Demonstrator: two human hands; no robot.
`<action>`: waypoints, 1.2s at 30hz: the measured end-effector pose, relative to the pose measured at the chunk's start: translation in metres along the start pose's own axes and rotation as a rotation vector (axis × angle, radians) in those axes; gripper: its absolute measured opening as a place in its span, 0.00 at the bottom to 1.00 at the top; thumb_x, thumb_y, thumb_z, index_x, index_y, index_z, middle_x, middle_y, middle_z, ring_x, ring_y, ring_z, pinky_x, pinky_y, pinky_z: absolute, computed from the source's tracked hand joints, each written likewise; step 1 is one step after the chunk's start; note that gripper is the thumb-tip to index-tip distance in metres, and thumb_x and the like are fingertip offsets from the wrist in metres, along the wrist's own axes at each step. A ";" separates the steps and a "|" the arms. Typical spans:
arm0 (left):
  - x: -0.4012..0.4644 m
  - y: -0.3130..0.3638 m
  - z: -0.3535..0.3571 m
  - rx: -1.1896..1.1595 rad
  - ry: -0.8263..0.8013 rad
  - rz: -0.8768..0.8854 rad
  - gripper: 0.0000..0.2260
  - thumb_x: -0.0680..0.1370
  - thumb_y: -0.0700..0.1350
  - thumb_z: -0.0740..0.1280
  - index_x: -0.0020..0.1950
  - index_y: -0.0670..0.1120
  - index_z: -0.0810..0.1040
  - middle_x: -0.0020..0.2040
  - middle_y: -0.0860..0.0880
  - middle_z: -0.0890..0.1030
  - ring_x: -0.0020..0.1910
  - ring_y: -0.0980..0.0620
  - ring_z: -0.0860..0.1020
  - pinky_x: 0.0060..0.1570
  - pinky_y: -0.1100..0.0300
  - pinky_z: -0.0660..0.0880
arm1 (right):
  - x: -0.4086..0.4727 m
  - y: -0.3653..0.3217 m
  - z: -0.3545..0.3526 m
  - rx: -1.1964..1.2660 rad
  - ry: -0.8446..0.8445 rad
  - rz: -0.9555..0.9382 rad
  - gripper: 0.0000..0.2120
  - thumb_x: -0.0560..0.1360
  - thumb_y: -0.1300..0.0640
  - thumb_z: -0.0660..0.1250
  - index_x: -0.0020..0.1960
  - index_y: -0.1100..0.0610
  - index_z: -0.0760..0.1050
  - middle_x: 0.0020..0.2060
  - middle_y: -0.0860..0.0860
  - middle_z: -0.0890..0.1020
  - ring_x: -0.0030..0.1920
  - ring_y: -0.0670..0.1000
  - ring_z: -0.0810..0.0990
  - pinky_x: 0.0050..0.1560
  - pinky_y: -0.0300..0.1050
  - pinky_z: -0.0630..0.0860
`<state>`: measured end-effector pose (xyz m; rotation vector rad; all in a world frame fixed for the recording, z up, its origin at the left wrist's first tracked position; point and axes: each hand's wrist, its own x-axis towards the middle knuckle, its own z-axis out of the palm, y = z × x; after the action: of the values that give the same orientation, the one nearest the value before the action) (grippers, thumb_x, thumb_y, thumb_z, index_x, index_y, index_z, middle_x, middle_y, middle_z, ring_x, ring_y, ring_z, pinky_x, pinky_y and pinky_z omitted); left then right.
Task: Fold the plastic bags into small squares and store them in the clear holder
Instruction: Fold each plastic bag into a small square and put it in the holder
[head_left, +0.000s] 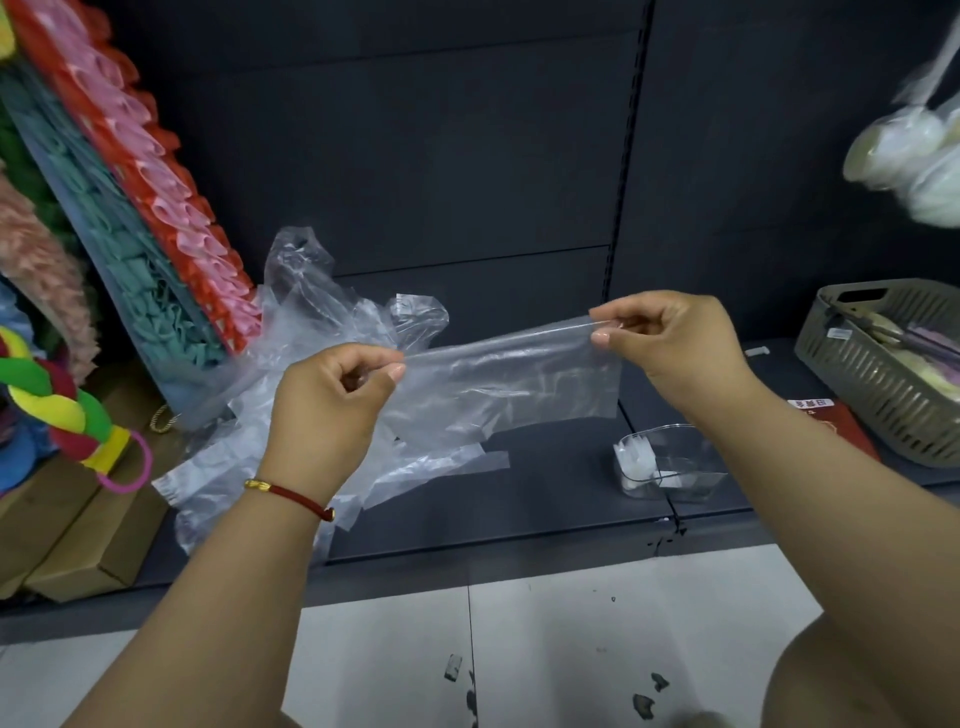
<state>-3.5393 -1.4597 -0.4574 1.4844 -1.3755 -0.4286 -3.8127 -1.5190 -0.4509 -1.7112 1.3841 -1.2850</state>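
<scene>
Clear plastic, stretched taut between two hands, fills the middle of the head view above a dark shelf (519, 499). Left hand (332, 400), with a red cord bracelet (291, 493) on its wrist, pinches one end of the bag (509, 379) between thumb and curled fingers; right hand (670, 338) pinches the other end the same way, at about two o'clock from the left. Between them the bag hangs as a long band, apparently folded lengthwise already, its lower edge drooping free over the shelf.

At about ten o'clock from the left hand, a loose pile of bags (311, 332) lies crumpled on the shelf, some spreading toward the front edge. At about five o'clock from the right hand sits the clear holder (670, 467), on the shelf and well apart from the held bag; something white shows inside it, likely bags already folded, though it is too faint to be sure.

Judging by the band's shape, the step in hand is narrowing it before folding end over end. Doing it well probably means keeping the top edge tight and level, lining up the edges before each crease, and pressing air out so the slippery film stays flat.

Farther out, a slatted basket (883, 364) stands at three o'clock, colourful fabric goods (156, 218) lean at nine o'clock, and cardboard boxes (72, 540) rest at the lower left.
</scene>
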 end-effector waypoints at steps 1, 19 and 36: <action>0.000 0.000 0.001 0.027 0.010 0.020 0.10 0.76 0.42 0.71 0.41 0.57 0.80 0.44 0.52 0.80 0.38 0.60 0.75 0.42 0.73 0.71 | -0.001 -0.001 0.000 -0.022 0.002 -0.005 0.04 0.72 0.60 0.74 0.45 0.52 0.83 0.39 0.46 0.82 0.35 0.37 0.78 0.39 0.28 0.75; -0.011 0.008 0.020 -0.051 0.143 0.157 0.08 0.83 0.45 0.59 0.45 0.57 0.68 0.32 0.44 0.73 0.27 0.47 0.69 0.28 0.53 0.69 | -0.014 -0.016 0.019 0.126 0.063 0.099 0.14 0.78 0.50 0.66 0.61 0.47 0.66 0.39 0.49 0.79 0.36 0.45 0.79 0.37 0.29 0.74; -0.001 -0.005 -0.004 -0.381 -0.172 -0.212 0.08 0.72 0.34 0.72 0.47 0.46 0.84 0.43 0.51 0.86 0.43 0.58 0.82 0.44 0.70 0.77 | -0.012 -0.003 0.016 0.324 -0.124 0.167 0.07 0.74 0.65 0.72 0.45 0.53 0.83 0.39 0.55 0.81 0.38 0.51 0.76 0.39 0.36 0.75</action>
<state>-3.5332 -1.4579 -0.4601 1.3001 -1.1882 -0.9179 -3.7963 -1.5092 -0.4576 -1.4012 1.1494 -1.2132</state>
